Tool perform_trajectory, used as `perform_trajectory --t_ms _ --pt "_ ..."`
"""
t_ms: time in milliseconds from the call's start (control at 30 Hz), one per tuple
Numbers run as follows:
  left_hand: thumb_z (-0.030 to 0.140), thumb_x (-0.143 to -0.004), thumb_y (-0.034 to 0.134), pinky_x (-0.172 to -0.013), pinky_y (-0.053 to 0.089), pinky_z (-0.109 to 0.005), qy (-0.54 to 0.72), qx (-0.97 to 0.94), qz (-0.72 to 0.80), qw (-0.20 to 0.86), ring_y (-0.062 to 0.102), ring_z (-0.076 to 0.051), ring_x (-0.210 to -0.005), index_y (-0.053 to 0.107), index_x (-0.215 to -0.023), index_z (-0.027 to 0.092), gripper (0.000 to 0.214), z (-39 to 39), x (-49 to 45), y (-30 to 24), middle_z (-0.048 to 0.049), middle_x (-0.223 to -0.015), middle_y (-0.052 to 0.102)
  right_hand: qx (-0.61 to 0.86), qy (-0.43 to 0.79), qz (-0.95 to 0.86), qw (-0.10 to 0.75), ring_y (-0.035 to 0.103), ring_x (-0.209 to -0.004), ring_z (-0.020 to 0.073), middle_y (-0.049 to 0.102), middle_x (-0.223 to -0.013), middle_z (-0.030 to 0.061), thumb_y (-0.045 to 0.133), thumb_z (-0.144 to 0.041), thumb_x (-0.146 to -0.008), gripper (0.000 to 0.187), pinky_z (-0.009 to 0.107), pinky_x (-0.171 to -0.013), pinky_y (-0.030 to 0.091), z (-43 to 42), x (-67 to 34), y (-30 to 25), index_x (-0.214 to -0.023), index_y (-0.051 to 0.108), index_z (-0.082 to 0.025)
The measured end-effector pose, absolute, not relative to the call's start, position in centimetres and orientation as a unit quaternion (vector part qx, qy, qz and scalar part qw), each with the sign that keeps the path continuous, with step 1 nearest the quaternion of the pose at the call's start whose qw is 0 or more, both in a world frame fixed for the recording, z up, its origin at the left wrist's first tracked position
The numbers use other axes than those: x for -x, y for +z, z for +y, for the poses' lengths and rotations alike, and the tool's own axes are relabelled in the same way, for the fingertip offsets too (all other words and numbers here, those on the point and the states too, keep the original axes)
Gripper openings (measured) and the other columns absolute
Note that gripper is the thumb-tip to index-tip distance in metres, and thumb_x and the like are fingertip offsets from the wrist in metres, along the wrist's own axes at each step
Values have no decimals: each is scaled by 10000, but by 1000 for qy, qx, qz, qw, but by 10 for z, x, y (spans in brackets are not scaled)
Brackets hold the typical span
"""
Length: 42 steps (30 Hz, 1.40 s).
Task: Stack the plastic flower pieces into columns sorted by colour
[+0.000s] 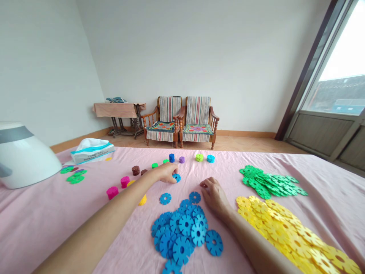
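My left hand (167, 173) reaches out over the cloth, thumb and finger closed at the edge of a blue notched plastic disc (177, 177). To the right, my right hand (214, 195) rests palm down with loosely bent fingers, and nothing shows in it. Between my forearms lies a loose heap of blue notched discs (182, 249), with a single blue disc (165, 198) apart from it. Beyond my left hand stand small stacks: dark blue (171, 158), purple (181, 160), lime (199, 157) and light blue (210, 158). My left forearm partly hides a yellow stack (142, 199).
Green discs (269, 182) and yellow discs (281, 224) lie in heaps at the right. Magenta stacks (112, 192) and brown stacks (136, 170) stand left. A tissue pack (92, 151), a few loose discs (76, 177) and a white rounded appliance (27, 160) are farther left on the pink cloth (114, 236).
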<state>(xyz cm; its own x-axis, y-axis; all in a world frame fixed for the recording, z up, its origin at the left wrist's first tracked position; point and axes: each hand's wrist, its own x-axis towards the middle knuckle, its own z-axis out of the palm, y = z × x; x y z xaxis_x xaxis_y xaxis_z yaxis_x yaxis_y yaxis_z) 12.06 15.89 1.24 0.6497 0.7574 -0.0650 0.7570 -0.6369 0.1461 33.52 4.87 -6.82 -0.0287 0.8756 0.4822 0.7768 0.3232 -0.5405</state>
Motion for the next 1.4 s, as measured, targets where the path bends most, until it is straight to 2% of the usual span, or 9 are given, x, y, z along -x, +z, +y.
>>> perform_trajectory --t_ms 100,233,333,400,600,733,900,1067,1400 --pt "204 -588 640 -603 393 -222 15 -907 413 77 570 -167 -732 601 -837 186 253 155 -121 17 7 -772 618 578 63 -714 391 539 -881 191 597 -886 76 457 -94 -764 198 304 -786 434 49 -335 -68 -856 613 -175" --pt "219 -655 629 -723 410 -254 53 -923 373 77 564 -200 -880 595 -951 184 301 135 -129 26 -39 -952 622 576 72 -710 398 551 -871 195 602 -862 71 469 -112 -751 190 312 -778 441 49 -335 -66 -840 621 -181" --pt "285 -694 639 -691 418 -224 46 -941 319 100 584 -166 -798 630 -901 191 227 112 -142 26 -18 -873 643 603 102 -663 432 581 -754 177 598 -844 71 460 -159 -753 178 297 -695 461 50 -335 -64 -823 623 -174" --pt "325 -684 659 -660 422 -218 40 -948 296 108 591 -164 -770 641 -920 196 270 97 -151 23 -16 -856 652 634 114 -597 478 593 -676 164 600 -848 75 443 -198 -759 191 290 -637 465 51 -337 -62 -828 618 -167" --pt "375 -643 692 -623 431 -251 30 -950 299 88 606 -210 -755 656 -852 176 291 85 -169 10 -48 -810 666 658 150 -461 577 638 -651 192 654 -765 80 423 -273 -767 224 284 -553 459 54 -346 -61 -847 610 -178" --pt "356 -616 706 -617 449 -279 7 -945 321 66 620 -247 -776 660 -825 175 280 86 -176 8 -72 -819 676 662 175 -446 576 633 -611 204 657 -651 71 437 -290 -752 229 283 -520 448 54 -348 -59 -838 618 -179" --pt "282 -598 672 -638 474 -310 -35 -937 344 43 635 -271 -780 666 -771 174 204 79 -186 13 -90 -783 682 665 183 -460 559 620 -584 195 659 -631 63 450 -294 -726 240 271 -505 422 51 -345 -56 -832 632 -177" --pt "360 -522 673 -597 487 -304 -58 -924 376 39 638 -275 -753 652 -746 155 305 73 -193 19 -106 -820 680 669 182 -469 547 619 -596 189 648 -597 45 458 -285 -703 255 261 -531 411 51 -345 -56 -837 640 -167" --pt "384 -514 657 -572 447 -232 -6 -906 418 66 617 -199 -742 606 -789 187 342 96 -170 23 -27 -853 661 678 187 -489 516 610 -608 179 624 -582 25 444 -249 -692 257 257 -561 403 54 -346 -59 -834 643 -170"
